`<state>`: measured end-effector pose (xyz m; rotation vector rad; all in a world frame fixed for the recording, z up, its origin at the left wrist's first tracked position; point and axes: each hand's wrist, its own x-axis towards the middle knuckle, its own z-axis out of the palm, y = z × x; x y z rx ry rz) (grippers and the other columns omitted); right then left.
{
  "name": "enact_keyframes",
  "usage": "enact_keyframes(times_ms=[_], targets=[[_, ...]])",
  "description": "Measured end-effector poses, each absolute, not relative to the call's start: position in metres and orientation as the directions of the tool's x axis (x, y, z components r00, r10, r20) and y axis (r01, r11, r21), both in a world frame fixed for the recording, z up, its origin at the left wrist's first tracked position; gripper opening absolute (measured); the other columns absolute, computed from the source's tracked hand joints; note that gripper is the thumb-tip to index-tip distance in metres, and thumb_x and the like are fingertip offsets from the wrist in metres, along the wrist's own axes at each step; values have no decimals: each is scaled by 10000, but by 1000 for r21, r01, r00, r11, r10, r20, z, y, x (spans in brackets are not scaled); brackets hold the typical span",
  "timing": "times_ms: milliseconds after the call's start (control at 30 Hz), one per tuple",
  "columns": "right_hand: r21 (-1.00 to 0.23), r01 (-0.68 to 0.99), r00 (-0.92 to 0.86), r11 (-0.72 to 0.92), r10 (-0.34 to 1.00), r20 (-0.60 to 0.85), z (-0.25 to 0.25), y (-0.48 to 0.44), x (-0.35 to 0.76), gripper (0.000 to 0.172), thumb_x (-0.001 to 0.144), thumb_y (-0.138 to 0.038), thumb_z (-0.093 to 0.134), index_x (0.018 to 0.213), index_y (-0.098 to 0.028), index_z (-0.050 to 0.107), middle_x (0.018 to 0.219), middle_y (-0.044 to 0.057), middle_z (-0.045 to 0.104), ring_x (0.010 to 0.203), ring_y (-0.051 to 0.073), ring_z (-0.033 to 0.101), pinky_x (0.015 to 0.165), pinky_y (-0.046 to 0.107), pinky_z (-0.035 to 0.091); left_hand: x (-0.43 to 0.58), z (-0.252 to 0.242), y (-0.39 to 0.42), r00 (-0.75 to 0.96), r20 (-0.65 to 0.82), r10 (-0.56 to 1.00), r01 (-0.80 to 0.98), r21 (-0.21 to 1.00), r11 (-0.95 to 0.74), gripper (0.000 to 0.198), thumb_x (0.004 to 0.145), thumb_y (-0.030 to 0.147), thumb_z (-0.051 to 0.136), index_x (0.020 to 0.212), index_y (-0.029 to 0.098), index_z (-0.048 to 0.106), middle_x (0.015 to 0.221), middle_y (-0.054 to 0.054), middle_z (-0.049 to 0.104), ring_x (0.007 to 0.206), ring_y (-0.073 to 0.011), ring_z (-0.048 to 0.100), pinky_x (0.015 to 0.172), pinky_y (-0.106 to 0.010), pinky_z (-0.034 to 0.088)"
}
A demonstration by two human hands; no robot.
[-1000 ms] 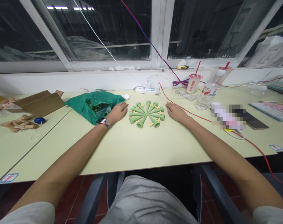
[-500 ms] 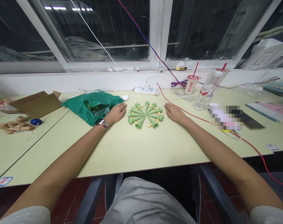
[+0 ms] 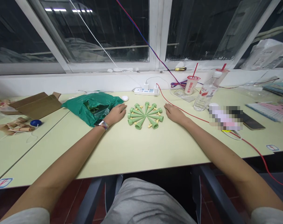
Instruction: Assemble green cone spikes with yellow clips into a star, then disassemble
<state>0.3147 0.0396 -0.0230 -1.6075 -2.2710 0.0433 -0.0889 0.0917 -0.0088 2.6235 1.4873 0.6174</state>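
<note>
Several green plant watering spikes (image 3: pixel 140 124) with small yellow valves lie on the pale table (image 3: pixel 141 149) in a ring, tips together at the centre and wide ends outward. My left hand (image 3: pixel 115 114) rests flat on the table just left of the ring, holding nothing. It lies against the right side of a green plastic bag (image 3: pixel 77 107), whose torn opening shows more green pieces inside. On the ring's other side, my right hand (image 3: pixel 175 114) lies flat with fingers stretched toward the spikes, apart from them and empty.
Behind the spikes is a white power strip (image 3: pixel 146 91) with a red cable. To the right stand a lidded cup (image 3: pixel 191 85), a water bottle (image 3: pixel 205 95), a phone (image 3: pixel 253 121) and a brush (image 3: pixel 267 110). A cardboard box (image 3: pixel 39 105) and wooden toys (image 3: pixel 17 126) lie left.
</note>
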Motion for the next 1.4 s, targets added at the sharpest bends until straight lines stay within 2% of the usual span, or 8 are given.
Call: enact_keyframes(times_ms=[567,667,767,867,967,1100,1233,1400], targets=[[-228,912,-278,340,924,264,-22,38,315,474,1050,-152,404,1469,-86,615,1622,197,547,1524,271,517,1282,427,391,-87,-7,90,450,323,833,799,271,-536,520,1017,421,401,1369,150,671,1498,-199,638,1437,-358,566,1268,-519,408],[-311,901,-212,304,932,295,-18,34,313,459,1048,-167,396,1426,-124,653,1534,173,638,1423,282,610,1215,427,461,-85,-2,83,413,340,845,782,343,-520,508,1027,430,402,1357,165,683,1470,-163,673,1380,-336,612,1249,-491,430],[-438,853,-99,283,912,397,-13,28,307,471,1072,-214,336,1390,-128,672,1425,166,714,1338,284,661,1179,436,489,-80,6,68,366,366,856,740,444,-506,532,1058,483,392,1358,164,694,1455,-139,691,1351,-317,634,1220,-461,458],[-483,780,-118,397,852,510,-6,17,297,459,1090,-306,352,1370,-157,683,1424,154,711,1355,279,641,1205,457,466,-69,15,49,422,390,818,687,451,-569,567,1076,540,399,1421,185,675,1493,-118,667,1373,-308,619,1232,-460,446],[-407,701,-311,585,765,564,-1,1,283,450,1090,-392,427,1404,-185,674,1511,142,654,1435,266,579,1251,460,428,-55,24,32,540,377,752,633,406,-659,600,1096,562,366,1529,232,617,1614,-87,575,1505,-305,507,1304,-493,357],[-232,620,-575,750,635,516,-1,-15,265,509,1079,-466,500,1487,-195,639,1606,131,577,1536,280,477,1310,486,354,-40,29,16,686,258,680,602,325,-730,592,1084,590,408,1576,317,592,1727,-13,440,1635,-328,322,1361,-570,217],[-166,635,-639,754,634,436,-4,-16,256,575,1063,-527,542,1525,-196,623,1595,135,589,1542,329,465,1312,528,341,-32,25,8,744,180,643,598,249,-762,610,1060,639,486,1609,381,548,1743,15,403,1677,-374,194,1349,-633,189],[-170,639,-644,751,642,416,-7,-9,259,541,1063,-507,545,1479,-182,664,1479,141,682,1441,336,567,1284,530,374,-20,19,7,724,153,673,639,218,-738,615,1062,680,459,1603,403,550,1737,-5,414,1668,-405,210,1327,-678,181]])
